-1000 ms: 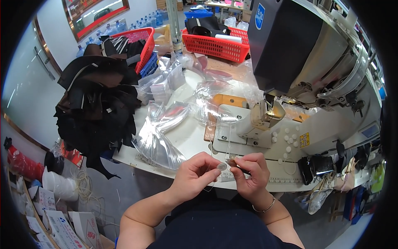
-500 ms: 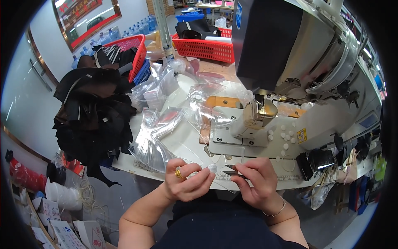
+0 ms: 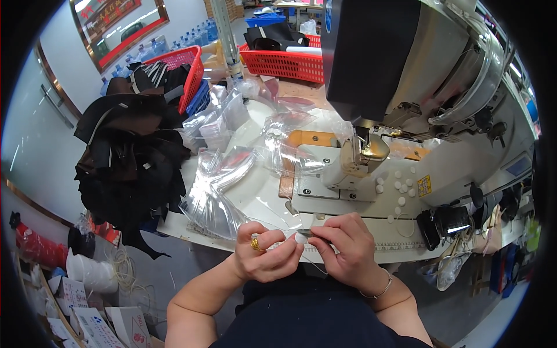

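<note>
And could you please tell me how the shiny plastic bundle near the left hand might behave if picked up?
The plastic bundle near the left hand would probably flop, as its creased ends fan loosely. It looks thin and filmy, so likely light. Its glossy glare suggests it may slip.

Snips [image 3: 304,231] now up at the white disc [image 3: 300,238]; earlier — just apart
</note>
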`<state>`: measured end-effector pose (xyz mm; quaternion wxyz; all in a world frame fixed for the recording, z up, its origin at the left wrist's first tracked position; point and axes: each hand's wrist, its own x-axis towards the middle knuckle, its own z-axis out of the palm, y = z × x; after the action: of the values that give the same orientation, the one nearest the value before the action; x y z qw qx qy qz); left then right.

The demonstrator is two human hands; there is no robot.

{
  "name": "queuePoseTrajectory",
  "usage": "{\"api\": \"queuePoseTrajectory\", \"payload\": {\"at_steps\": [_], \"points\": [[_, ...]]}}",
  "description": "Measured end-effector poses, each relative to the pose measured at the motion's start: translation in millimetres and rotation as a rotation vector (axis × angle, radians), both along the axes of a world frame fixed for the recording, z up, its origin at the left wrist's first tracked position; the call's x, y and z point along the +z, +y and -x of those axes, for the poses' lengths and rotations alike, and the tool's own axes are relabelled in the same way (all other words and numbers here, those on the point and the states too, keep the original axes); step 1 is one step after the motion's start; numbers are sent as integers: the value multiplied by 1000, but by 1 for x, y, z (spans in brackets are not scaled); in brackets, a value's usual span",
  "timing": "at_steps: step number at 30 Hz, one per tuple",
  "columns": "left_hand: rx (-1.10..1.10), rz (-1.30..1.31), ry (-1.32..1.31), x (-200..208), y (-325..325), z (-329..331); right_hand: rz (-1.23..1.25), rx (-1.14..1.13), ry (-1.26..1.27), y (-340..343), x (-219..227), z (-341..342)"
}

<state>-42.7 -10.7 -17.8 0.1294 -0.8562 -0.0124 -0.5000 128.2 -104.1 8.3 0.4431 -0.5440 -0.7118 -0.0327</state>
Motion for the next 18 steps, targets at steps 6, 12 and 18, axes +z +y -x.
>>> {"api": "queuePoseTrajectory", "payload": {"at_steps": [6, 12, 18], "points": [[-4, 15, 3, -1, 1, -1, 8, -36, 121, -2, 4, -2], [-6, 13, 13, -3, 1, -1, -1, -32, 83, 0, -3, -4], [-111, 1686, 71, -5, 9, 10, -24, -72, 446, -7, -23, -21]]}}
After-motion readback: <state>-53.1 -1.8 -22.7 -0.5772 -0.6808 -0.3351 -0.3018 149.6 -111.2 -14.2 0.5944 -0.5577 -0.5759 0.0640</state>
